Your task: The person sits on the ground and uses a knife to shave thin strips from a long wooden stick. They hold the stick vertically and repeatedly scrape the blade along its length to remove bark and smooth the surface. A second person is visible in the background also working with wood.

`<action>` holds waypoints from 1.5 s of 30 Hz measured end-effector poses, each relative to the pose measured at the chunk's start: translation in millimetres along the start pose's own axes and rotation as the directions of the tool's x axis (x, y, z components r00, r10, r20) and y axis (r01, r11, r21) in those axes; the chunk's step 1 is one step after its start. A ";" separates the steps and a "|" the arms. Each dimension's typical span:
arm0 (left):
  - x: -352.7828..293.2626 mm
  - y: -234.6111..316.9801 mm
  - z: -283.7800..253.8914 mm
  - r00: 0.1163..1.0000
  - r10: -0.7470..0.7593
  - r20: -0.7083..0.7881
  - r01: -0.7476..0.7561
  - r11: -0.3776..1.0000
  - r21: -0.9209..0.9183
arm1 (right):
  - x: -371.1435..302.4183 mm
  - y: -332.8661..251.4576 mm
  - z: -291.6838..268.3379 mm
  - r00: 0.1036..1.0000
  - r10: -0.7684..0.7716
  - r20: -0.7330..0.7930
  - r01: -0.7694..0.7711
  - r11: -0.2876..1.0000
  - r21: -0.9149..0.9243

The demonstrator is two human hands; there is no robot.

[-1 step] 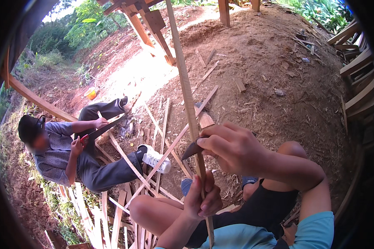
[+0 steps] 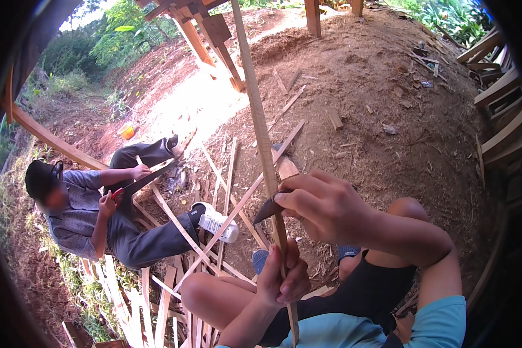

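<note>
A long, narrow wooden strip (image 2: pixel 262 133) runs upright from my lap past the top of the view. My left hand (image 2: pixel 283 274) is wrapped round its lower part. Above that, my right hand (image 2: pixel 325 204) pinches a dark knife (image 2: pixel 268 210) whose pointed blade lies across the strip and sticks out on its left side. The knife's handle, if it has one, is hidden in my fingers. Just behind the strip, a short wooden piece (image 2: pixel 287 168) shows on the ground.
At the left a seated co-worker (image 2: pixel 81 200) in a dark cap holds a handsaw (image 2: pixel 148 178) with a red handle. Several loose wooden strips (image 2: pixel 229 223) cross on the ground between us. Timber posts (image 2: pixel 217 35) stand ahead, and stacked boards (image 2: pixel 501 110) lie at the right.
</note>
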State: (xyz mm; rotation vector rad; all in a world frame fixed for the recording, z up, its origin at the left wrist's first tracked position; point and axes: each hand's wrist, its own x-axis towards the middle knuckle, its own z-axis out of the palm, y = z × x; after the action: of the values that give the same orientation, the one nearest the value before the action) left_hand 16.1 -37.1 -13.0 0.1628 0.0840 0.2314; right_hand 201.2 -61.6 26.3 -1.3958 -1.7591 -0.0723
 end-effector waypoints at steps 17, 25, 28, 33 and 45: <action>-8.4 17.2 7.4 0.984 0.021 -0.179 0.042 0.940 0.338 | 5.4 -15.1 9.6 0.997 -0.010 -0.080 0.003 0.996 -0.093; -5.0 20.5 0.8 0.983 0.030 -0.183 0.032 0.945 0.326 | 17.8 -14.2 17.2 0.997 -0.060 -0.040 0.057 0.995 -0.078; -4.2 18.8 -6.3 0.971 0.042 -0.235 0.040 0.942 0.332 | 18.4 -9.6 18.0 0.998 -0.063 -0.031 0.061 0.996 -0.063; -7.7 22.2 -2.4 0.975 0.053 -0.216 0.021 0.946 0.325 | 12.9 -8.6 22.4 0.997 -0.063 -0.044 0.061 0.997 -0.048; -16.6 25.4 -0.9 0.972 0.011 -0.235 0.047 0.969 0.241 | 15.2 -9.1 28.7 0.981 -0.173 -0.090 0.168 0.984 -0.060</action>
State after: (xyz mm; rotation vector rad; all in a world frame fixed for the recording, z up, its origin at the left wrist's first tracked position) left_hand -5.7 -16.6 -8.5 0.3805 0.3503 0.2205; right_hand 177.2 -38.3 22.2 -1.2546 -1.8046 -0.2750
